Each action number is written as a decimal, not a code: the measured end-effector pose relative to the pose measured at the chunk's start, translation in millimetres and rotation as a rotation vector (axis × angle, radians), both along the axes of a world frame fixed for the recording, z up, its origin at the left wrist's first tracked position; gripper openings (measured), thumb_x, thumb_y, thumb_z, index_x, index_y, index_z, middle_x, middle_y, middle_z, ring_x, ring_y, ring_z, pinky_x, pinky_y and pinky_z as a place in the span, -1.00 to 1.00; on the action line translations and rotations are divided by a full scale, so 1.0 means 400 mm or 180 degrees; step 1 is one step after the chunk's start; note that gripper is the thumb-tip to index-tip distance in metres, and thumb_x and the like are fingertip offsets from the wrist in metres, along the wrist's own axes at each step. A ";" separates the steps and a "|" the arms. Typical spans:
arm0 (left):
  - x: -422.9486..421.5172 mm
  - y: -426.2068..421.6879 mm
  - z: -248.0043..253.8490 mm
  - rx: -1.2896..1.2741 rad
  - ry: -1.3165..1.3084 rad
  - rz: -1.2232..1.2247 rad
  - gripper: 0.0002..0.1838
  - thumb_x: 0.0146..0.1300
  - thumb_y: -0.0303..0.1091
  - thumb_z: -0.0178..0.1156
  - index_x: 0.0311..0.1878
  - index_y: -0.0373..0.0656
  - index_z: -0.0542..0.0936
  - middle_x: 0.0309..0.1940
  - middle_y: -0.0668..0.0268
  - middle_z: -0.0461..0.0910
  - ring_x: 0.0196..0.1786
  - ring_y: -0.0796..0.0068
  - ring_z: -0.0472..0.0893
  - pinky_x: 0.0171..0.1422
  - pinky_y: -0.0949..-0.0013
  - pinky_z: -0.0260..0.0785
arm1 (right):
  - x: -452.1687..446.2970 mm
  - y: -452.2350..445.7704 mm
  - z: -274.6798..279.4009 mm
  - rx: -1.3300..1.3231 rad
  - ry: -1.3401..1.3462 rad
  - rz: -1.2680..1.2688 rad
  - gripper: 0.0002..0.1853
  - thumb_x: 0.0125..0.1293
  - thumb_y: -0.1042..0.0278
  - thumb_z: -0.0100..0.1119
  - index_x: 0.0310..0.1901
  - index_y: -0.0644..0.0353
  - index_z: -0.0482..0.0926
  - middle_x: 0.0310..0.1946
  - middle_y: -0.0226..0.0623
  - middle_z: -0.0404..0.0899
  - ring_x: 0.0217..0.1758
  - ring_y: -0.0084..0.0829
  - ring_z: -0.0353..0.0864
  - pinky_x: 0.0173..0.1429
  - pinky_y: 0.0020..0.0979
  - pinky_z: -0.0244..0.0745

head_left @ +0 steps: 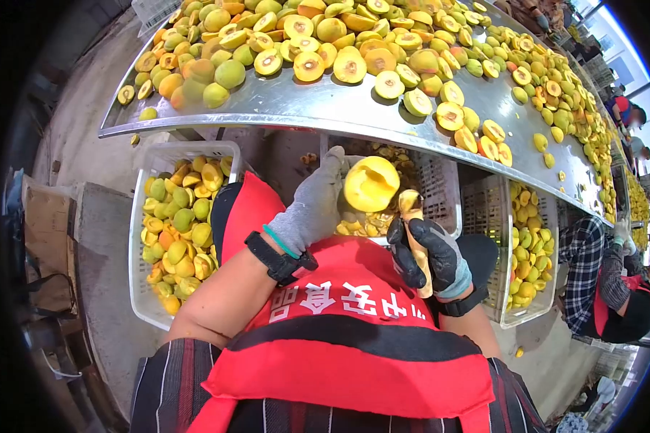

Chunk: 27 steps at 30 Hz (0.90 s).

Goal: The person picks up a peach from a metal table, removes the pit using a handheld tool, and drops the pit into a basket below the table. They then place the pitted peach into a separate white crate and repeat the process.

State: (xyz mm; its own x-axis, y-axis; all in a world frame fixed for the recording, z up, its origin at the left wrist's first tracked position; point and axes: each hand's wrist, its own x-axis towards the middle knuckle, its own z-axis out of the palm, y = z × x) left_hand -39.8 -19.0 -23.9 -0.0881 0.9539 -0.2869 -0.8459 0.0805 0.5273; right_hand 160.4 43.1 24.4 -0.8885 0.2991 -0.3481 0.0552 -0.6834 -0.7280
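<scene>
Presently, my left gloved hand [314, 202] is closed on a yellow peach half [372, 184], its grip at the fruit's left edge; the fingers beneath are hidden. My right gloved hand [440, 252] is wrapped round the tan handle of a hand tool [419, 254], thumb and fingers on either side of it.

Relation noted: the peach half lies up and to the left of my right grip, just beside the tool's brown-smeared head. Whether the two touch, I cannot tell from this angle. The tool's long axis runs away from my body, nearly straight ahead, its head leaning slightly toward the fruit. The peach half is roundish, with no clear long axis; a ragged hollow shows toward its right side, the side facing the tool. My left hand is the nearer to the fruit, being on it.

Position: both hands are above my lap, short of the steel table [267, 101] and its heap of cut peaches [350, 66]. Beyond and below the fruit stands a slatted crate [442, 184] containing yellow scraps.
</scene>
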 end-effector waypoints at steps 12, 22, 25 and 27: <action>-0.016 -0.085 0.067 -0.0024 0.0927 -0.0053 -0.49 0.36 -0.11 -0.11 0.28 -0.15 0.17 -0.14 0.12 0.50 -0.43 0.45 0.57 -0.45 0.54 0.46 | -0.056 0.013 -0.074 -0.0742 0.0079 -0.0407 -0.58 0.40 0.04 -0.24 -0.24 0.27 0.46 -0.73 -0.27 0.38 -0.77 -0.50 0.30 -0.65 -0.54 0.23; -0.170 -0.264 0.020 0.0213 0.0137 0.0431 -0.29 0.29 0.23 -0.27 0.28 -0.17 0.17 -0.06 -0.05 0.49 -0.37 0.19 0.64 -0.40 0.41 0.57 | -0.057 0.032 -0.124 -0.0484 -0.0090 -0.0498 -0.63 0.37 0.01 -0.18 -0.29 0.18 0.42 -0.70 -0.38 0.35 -0.77 -0.55 0.27 -0.61 -0.53 0.26; -0.213 -0.334 0.029 0.0252 0.0211 0.0836 -0.30 0.29 0.23 -0.26 0.24 -0.18 0.22 -0.08 -0.03 0.50 -0.37 0.18 0.64 -0.38 0.37 0.58 | -0.071 0.029 -0.119 -0.0651 -0.0261 -0.0704 -0.66 0.36 0.03 -0.15 -0.28 0.17 0.43 -0.71 -0.42 0.32 -0.76 -0.56 0.25 -0.62 -0.54 0.21; -0.250 -0.405 0.026 0.0026 0.0454 0.1039 -0.31 0.29 0.23 -0.24 0.23 -0.18 0.24 -0.10 0.01 0.51 -0.37 0.20 0.64 -0.38 0.38 0.58 | -0.074 0.030 -0.124 -0.0575 -0.0245 -0.0746 -0.68 0.36 0.04 -0.14 -0.30 0.15 0.43 -0.69 -0.44 0.32 -0.76 -0.58 0.23 -0.62 -0.55 0.17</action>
State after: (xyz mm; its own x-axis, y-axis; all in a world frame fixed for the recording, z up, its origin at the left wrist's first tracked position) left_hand -139.9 -181.0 -13.6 -0.4272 0.8711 -0.2423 -0.7441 -0.1865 0.6415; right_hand 131.0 55.0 -25.1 -0.7715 0.4201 -0.4779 -0.0691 -0.8020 -0.5934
